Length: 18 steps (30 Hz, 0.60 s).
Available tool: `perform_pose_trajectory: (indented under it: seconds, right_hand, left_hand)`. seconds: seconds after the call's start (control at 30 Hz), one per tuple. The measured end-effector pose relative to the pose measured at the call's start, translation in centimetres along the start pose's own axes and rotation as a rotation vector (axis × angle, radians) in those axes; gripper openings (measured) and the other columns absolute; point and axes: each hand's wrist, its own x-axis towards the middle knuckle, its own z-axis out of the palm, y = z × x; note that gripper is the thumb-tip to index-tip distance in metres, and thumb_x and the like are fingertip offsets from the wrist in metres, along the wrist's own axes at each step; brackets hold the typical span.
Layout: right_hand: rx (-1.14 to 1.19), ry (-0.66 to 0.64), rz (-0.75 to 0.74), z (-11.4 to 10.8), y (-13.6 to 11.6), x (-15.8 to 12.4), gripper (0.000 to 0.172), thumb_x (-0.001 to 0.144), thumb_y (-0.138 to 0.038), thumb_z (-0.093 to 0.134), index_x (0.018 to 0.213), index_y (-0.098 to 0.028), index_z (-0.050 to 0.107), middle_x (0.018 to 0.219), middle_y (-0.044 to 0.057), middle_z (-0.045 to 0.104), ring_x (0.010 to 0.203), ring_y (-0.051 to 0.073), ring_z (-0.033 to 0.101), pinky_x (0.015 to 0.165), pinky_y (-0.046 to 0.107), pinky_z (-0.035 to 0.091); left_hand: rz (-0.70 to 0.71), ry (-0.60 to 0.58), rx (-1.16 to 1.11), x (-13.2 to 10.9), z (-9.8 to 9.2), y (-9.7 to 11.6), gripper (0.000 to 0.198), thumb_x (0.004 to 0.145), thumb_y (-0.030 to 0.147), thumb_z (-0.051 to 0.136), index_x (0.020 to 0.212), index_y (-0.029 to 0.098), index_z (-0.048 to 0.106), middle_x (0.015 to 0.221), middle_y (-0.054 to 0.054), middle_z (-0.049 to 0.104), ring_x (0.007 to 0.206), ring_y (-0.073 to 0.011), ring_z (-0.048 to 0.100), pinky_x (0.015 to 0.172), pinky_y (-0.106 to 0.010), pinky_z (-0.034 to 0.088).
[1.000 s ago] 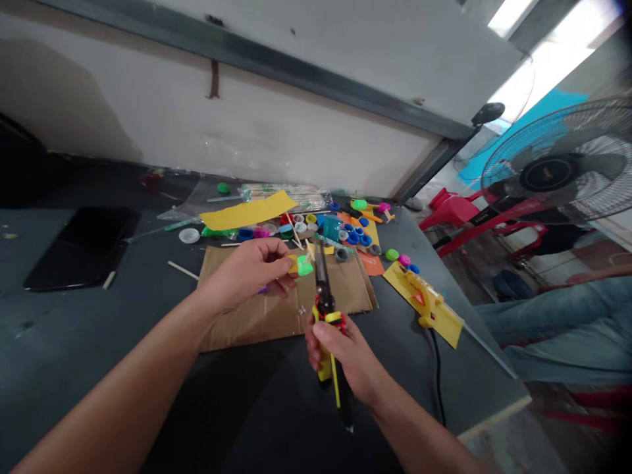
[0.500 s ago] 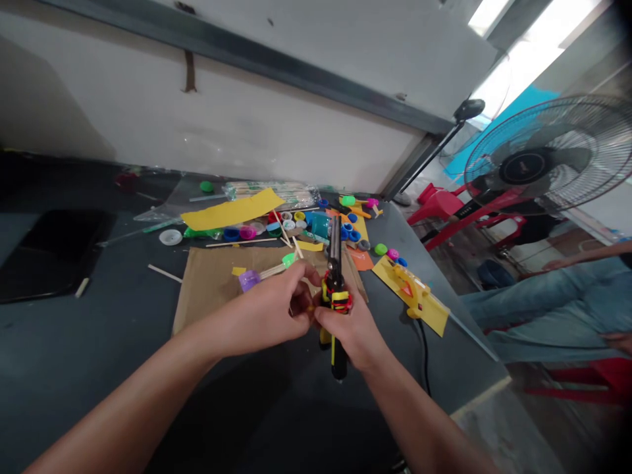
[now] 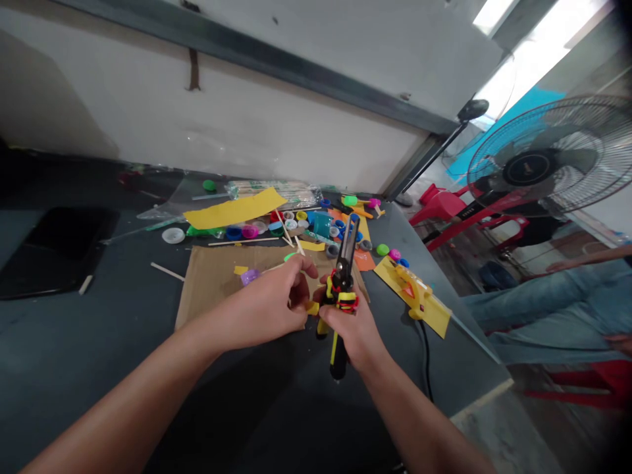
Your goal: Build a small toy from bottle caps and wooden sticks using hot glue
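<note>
Black-and-yellow pliers [image 3: 342,289] with red trim point away from me, and my right hand [image 3: 351,324] is wrapped round their handles. Between the two hands a small yellow piece [image 3: 312,308] shows at the fingertips of my left hand [image 3: 279,296], whose thumb and index finger curve toward the pliers. Beneath the hands lies a sheet of brown cardboard [image 3: 210,280]. On it, beside my left hand, sit a purple cap [image 3: 249,276] and a small yellow scrap [image 3: 240,270].
Behind the cardboard are a yellow strip [image 3: 234,209], coloured bottle caps [image 3: 250,230] and bagged sticks [image 3: 276,192]. A yellow glue gun [image 3: 413,289] lies at the right, a black phone [image 3: 54,250] at the left. Beyond the table stand a fan [image 3: 530,168] and a person in jeans [image 3: 557,303].
The pliers have tilted slightly to the right, and their jaws look a little apart. My left hand has moved slightly away from them, and the small yellow piece shows more clearly.
</note>
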Motion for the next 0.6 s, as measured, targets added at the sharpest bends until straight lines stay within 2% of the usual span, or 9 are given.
perform_pose_trajectory:
  seconds: [0.17,0.4,0.5,0.6]
  right_hand:
    - [-0.054,-0.006,0.012,-0.2,-0.4,0.1,0.035,0.056,-0.022,0.061,0.089,-0.022,0.051,0.068,-0.005,0.057,0.058,0.011,0.050,0.052,0.025,0.039]
    - [-0.055,0.008,0.053,0.2,0.4,0.5,0.035,0.052,-0.019,0.060,0.086,-0.022,0.050,0.061,-0.008,0.054,0.049,0.010,0.047,0.049,0.025,0.038]
    - [-0.004,0.032,0.045,0.3,0.6,0.6,0.036,0.053,-0.018,0.061,0.087,-0.022,0.050,0.061,-0.008,0.055,0.049,0.011,0.051,0.050,0.026,0.041]
    - [0.109,0.126,0.035,0.4,0.9,0.7,0.035,0.057,-0.019,0.063,0.089,-0.023,0.049,0.062,-0.008,0.056,0.050,0.012,0.055,0.051,0.026,0.043]
  left_hand:
    - [0.014,-0.082,0.029,-0.2,0.3,-0.5,0.035,0.074,0.018,0.055,0.108,0.022,0.046,0.081,0.001,0.064,0.069,-0.0156,0.060,0.058,-0.028,0.042]
    - [0.013,-0.059,0.004,-0.1,0.0,-0.4,0.035,0.072,0.016,0.055,0.106,0.022,0.049,0.081,0.000,0.063,0.069,-0.0160,0.060,0.059,-0.028,0.042]
    - [-0.011,0.030,-0.065,0.4,0.3,-0.6,0.034,0.073,0.015,0.054,0.105,0.021,0.047,0.079,0.000,0.063,0.068,-0.0153,0.059,0.062,-0.028,0.043]
    - [-0.059,0.204,-0.206,1.0,0.9,-0.8,0.028,0.075,0.018,0.055,0.101,0.020,0.046,0.081,0.000,0.061,0.071,-0.0150,0.059,0.064,-0.029,0.045]
